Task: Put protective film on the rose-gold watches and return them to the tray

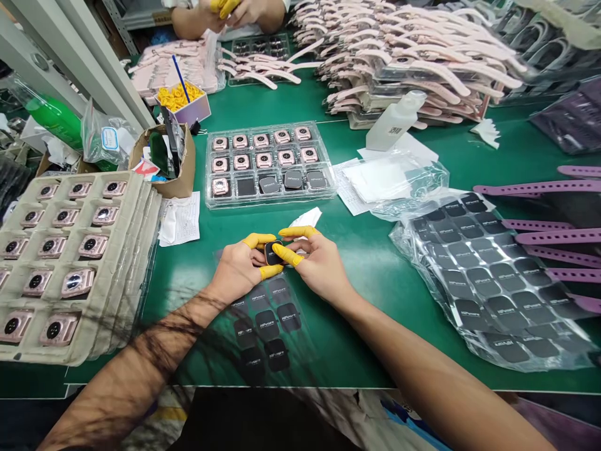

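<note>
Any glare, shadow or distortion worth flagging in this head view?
In the head view, a dark streaky shadow crosses the left forearm and spreads onto the table; wide-angle distortion bends the white posts at upper left; glare shines on the plastic bag; the left hand, right hand and watch look sharp.
</note>
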The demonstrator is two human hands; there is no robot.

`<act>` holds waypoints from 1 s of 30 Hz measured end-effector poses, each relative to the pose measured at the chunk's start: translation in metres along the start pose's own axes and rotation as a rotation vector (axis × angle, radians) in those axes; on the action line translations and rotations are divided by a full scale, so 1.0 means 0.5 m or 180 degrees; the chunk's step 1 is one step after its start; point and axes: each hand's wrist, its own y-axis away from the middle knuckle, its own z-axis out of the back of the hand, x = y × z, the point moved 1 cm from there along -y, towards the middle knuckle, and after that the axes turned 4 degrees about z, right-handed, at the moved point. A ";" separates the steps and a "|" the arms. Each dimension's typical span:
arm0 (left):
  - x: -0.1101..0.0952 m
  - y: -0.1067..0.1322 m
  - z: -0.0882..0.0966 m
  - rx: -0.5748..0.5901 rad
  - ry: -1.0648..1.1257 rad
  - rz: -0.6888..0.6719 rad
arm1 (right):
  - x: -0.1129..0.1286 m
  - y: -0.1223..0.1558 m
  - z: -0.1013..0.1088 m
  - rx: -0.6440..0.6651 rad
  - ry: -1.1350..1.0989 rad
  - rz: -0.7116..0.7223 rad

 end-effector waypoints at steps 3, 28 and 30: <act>-0.001 -0.001 0.000 0.0021 -0.0009 -0.0005 | 0.003 0.001 0.000 -0.0024 -0.0027 -0.0140; -0.007 -0.002 0.007 0.0056 0.0303 0.0223 | 0.007 -0.004 0.011 0.0258 -0.0783 -0.0508; -0.006 -0.003 0.008 0.0076 0.0270 0.0236 | 0.014 -0.005 0.015 0.0162 -0.0938 -0.0680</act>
